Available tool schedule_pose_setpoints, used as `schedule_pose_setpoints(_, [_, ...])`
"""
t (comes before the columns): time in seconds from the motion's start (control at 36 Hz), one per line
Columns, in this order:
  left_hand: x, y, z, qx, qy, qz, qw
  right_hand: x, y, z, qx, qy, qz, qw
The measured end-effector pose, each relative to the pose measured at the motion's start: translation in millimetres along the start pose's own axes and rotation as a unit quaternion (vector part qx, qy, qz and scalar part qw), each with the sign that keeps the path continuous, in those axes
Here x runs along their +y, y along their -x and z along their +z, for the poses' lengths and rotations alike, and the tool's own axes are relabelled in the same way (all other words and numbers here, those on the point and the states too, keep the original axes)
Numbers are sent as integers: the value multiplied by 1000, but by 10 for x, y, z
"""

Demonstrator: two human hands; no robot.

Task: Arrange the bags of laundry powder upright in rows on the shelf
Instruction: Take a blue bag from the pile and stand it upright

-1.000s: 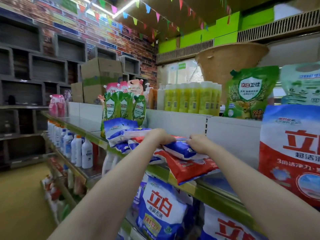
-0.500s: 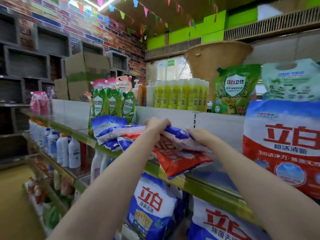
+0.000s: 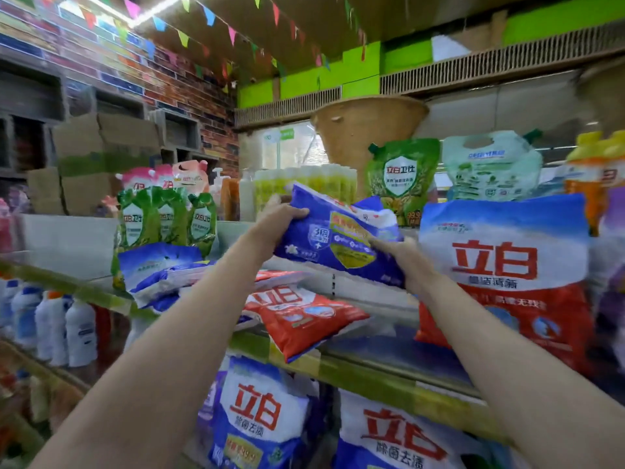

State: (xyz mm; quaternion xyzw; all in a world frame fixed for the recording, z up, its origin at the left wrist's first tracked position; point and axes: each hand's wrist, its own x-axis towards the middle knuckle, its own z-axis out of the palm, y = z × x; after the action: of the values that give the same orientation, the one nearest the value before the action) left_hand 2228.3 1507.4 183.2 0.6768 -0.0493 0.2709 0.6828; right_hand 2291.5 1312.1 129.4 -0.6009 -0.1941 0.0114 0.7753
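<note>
Both hands are gripping a blue plastic laundry powder bag [image 3: 338, 238], tilted in the air above the metal shelf [image 3: 372, 363]: left hand [image 3: 280, 218] fingers are wrapping its upper end, right hand [image 3: 402, 262] fingers its lower edge. A red plastic bag [image 3: 297, 316] is lying flat on the shelf below.

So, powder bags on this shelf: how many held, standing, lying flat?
Held in both hands: 1 blue bag
Standing upright: 1 large red-and-white bag
Lying flat: 1 red bag, plus a blue heap I can't count
Total: 3 countable
</note>
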Motion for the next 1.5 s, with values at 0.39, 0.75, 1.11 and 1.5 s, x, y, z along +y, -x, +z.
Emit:
schedule_pose_setpoints(0.39, [-467,21,898,-101,178,-44,978,-511,498,-779,96,98,-120,983])
schedule_pose_setpoints(0.75, [-452,-398,459,4,-340,102,935,-268,176,-430,135,191,-165,958])
schedule_pose_setpoints(1.11, [-653,-913,130,48,-158,-11,986,162,-642,58,223,287,-177,915])
schedule_pose_setpoints(1.5, [-1038,-1140,-38,-35,-210,-70,975,559,-974,-32,320,299,-135,889])
